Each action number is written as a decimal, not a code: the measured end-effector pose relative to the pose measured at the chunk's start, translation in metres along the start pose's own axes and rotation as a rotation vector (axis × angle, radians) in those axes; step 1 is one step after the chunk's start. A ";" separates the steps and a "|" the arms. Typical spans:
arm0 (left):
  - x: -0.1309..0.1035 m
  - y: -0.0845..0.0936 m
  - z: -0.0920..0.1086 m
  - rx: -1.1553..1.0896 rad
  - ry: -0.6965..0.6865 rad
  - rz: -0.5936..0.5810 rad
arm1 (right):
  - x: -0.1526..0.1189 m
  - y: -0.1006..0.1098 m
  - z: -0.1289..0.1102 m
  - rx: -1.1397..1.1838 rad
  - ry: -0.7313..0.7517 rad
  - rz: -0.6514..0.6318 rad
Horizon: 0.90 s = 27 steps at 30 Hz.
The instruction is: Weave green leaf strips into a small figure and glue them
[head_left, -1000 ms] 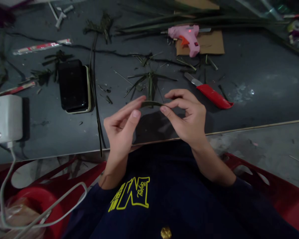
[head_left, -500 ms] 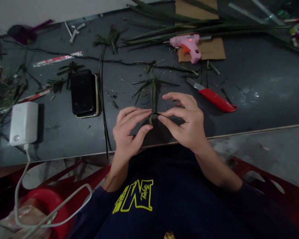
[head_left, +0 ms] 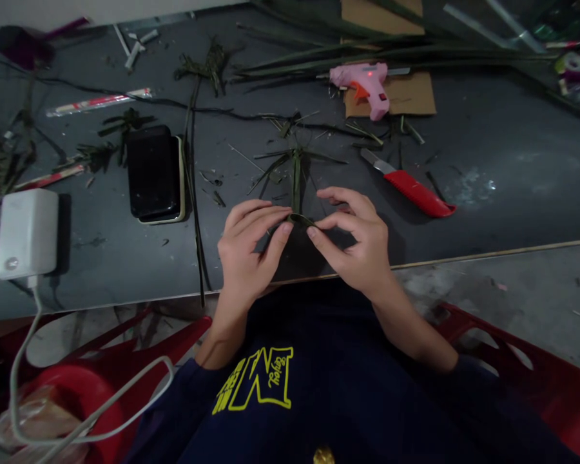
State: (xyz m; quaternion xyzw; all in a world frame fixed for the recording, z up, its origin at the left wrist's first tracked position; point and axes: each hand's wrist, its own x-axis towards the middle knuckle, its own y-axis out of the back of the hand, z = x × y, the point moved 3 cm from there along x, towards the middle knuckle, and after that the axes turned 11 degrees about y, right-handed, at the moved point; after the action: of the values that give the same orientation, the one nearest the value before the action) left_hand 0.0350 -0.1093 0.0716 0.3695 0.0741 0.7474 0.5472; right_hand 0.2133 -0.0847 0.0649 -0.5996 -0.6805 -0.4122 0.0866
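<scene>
Green leaf strip (head_left: 300,220) sits btwn the person's two hands, low over the front edge of the dark table (head_left: 507,193), bowed into a small curl. L hand (head_left: 251,248) pinches its left end btwn thumb & fingers; R hand (head_left: 357,235) has the other end btwn thumb & index, w/ the remaining fingers loosely bent. Hands are apart — only the strip bridges the small gap. Just beyond, seen from the wearer's side, a leaf figure (head_left: 296,174) w/ thin spread limbs lies on the table; whether strip & figure touch can't be told.

Writing: navy top (head_left: 348,380) carries yellow print (head_left: 263,380) — a big outlined letter w/ "Enjoy" in script; smaller letters alongside are too creased to read. Red-&-white packet (head_left: 99,102), upper L, has print too small to make out. Pink glue gun (head_left: 362,80) shows a lit red dot; red-handled knife (head_left: 415,192) lies nr R hand.
</scene>
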 end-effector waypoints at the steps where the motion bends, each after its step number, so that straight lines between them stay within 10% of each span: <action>1: 0.000 0.001 0.001 0.011 -0.006 0.013 | 0.000 0.000 0.000 -0.002 -0.002 0.004; 11: 0.001 0.000 0.002 -0.001 -0.115 0.012 | 0.002 0.010 0.009 -0.064 0.033 0.018; 27: -0.001 -0.002 -0.006 -0.345 0.095 -0.155 | 0.004 0.018 0.011 -0.109 0.232 -0.076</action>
State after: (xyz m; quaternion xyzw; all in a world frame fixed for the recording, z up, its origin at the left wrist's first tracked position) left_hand 0.0324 -0.1082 0.0658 0.2276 -0.0012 0.7212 0.6543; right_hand 0.2323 -0.0751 0.0683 -0.5254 -0.6649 -0.5180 0.1163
